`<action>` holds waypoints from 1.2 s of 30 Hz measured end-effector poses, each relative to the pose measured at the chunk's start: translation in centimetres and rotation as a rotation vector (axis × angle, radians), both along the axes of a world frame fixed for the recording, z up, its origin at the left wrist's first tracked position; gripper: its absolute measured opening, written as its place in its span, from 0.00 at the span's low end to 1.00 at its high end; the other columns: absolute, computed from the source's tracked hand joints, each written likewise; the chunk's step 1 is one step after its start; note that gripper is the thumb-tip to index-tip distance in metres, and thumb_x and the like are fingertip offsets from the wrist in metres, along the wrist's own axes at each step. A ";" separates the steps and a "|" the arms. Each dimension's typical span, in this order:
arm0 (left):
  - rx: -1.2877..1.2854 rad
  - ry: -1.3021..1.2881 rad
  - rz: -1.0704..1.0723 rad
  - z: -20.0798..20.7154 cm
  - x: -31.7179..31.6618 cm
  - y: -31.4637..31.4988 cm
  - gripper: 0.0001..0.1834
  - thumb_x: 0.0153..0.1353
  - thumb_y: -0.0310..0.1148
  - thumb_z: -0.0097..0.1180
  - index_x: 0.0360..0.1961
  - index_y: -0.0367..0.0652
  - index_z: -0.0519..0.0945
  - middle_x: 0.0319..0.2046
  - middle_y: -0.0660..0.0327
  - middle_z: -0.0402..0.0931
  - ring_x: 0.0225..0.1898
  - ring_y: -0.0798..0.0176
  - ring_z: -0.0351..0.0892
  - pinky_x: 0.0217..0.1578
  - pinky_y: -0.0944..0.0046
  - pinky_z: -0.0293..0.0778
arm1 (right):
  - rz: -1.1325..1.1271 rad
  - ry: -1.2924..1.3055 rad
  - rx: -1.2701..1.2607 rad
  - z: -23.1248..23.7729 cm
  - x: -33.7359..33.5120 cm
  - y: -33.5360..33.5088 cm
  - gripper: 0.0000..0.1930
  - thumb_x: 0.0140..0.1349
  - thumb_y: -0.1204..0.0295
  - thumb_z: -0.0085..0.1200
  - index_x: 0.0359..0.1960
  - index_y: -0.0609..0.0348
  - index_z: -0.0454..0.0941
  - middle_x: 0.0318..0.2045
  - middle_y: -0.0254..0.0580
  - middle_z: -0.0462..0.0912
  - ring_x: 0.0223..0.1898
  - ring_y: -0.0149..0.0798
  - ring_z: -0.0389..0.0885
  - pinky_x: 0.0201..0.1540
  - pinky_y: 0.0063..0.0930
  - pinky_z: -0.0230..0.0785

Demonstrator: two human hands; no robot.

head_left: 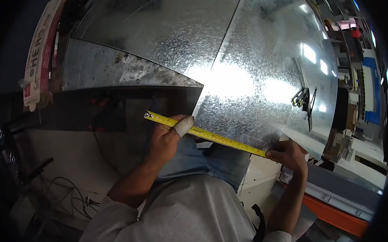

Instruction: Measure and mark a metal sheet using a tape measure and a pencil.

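A yellow measuring tape (pixel 210 134) is stretched along the near edge of a large galvanized metal sheet (pixel 256 72). My left hand (pixel 167 137), with a white bandage on the thumb, pinches the tape close to its metal hook end (pixel 148 115). My right hand (pixel 288 153) holds the tape's other end at the sheet's right near corner; the tape case is hidden in that hand. A second, duller metal sheet (pixel 118 68) lies overlapped at the left.
A black tool (pixel 305 102) lies on the sheet at right. A cardboard box (pixel 39 49) stands at far left. Cables (pixel 69 193) trail on the floor at lower left. An orange and grey bench edge (pixel 337 205) is at lower right.
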State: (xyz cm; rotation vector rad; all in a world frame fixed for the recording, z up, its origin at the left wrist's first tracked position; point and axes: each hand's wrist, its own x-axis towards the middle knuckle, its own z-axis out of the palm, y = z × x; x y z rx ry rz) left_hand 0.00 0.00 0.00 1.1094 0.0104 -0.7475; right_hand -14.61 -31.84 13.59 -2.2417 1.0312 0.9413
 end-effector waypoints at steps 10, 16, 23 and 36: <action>-0.121 -0.031 -0.026 0.2 0.3 -0.1 0.15 0.71 0.35 0.56 0.44 0.29 0.83 0.35 0.56 0.85 0.35 0.65 0.84 0.41 0.66 0.78 | -0.043 -0.057 0.049 0.2 -0.6 -0.1 0.15 0.51 0.63 0.69 0.34 0.62 0.89 0.21 0.41 0.84 0.23 0.31 0.81 0.28 0.29 0.71; -0.005 -0.138 0.001 0.1 0.2 -0.1 0.16 0.69 0.36 0.57 0.43 0.30 0.83 0.33 0.62 0.82 0.36 0.72 0.77 0.41 0.71 0.70 | -0.043 -0.078 0.024 0.2 -0.7 -0.1 0.16 0.49 0.62 0.70 0.26 0.67 0.85 0.20 0.42 0.83 0.24 0.32 0.81 0.28 0.30 0.70; -0.110 -0.182 -0.063 -1.2 1.1 -0.3 0.16 0.69 0.38 0.57 0.26 0.40 0.77 0.22 0.67 0.74 0.25 0.76 0.69 0.28 0.71 0.64 | -0.048 -0.069 0.033 0.2 -1.0 -0.2 0.17 0.50 0.61 0.69 0.31 0.66 0.88 0.22 0.43 0.85 0.25 0.33 0.83 0.30 0.30 0.73; -0.065 -0.146 -0.190 -1.4 1.9 0.4 0.18 0.71 0.39 0.55 0.23 0.43 0.73 0.19 0.66 0.71 0.23 0.75 0.69 0.28 0.71 0.65 | -0.073 -0.064 0.067 0.7 -0.6 -0.1 0.16 0.51 0.61 0.69 0.33 0.62 0.89 0.23 0.40 0.86 0.25 0.30 0.84 0.32 0.26 0.75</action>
